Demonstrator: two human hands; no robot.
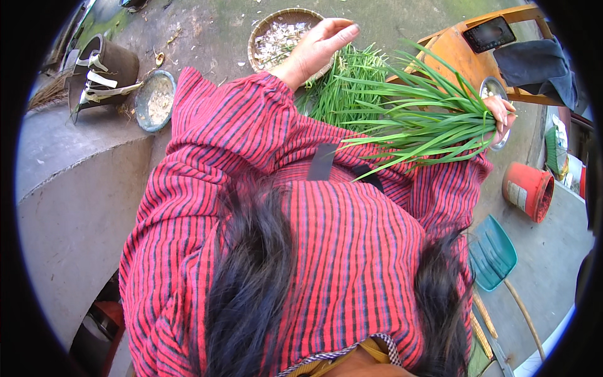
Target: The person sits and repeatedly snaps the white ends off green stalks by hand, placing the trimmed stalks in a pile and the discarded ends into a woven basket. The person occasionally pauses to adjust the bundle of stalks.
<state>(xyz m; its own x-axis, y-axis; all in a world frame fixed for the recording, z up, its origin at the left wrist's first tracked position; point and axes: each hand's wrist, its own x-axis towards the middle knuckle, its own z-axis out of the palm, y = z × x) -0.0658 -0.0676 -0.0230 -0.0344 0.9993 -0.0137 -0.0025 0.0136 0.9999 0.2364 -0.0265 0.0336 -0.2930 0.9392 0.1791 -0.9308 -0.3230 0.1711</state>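
My right hand point(500, 113) is closed around the base of a bunch of long, flat green leaves point(438, 118) that look like garlic chives. Their tips fan out leftward across my lap. My left hand point(320, 45) is raised with its thumb and fingers apart, and I see nothing in it. It partly hides a round woven basket point(252, 40) holding pale, dry scraps point(280, 40). Beside the basket lies a heap of similar greens point(351, 89). A metal bowl point(491, 85) is partly hidden behind my right hand.
A wooden chair point(447, 56) bears a phone point(489, 34) and a dark cloth point(532, 66). On the right are a red bucket point(523, 188) and a teal shovel point(492, 254). On the left, a dark bucket point(113, 66) and a basin point(141, 106) stand by a concrete ledge point(85, 141).
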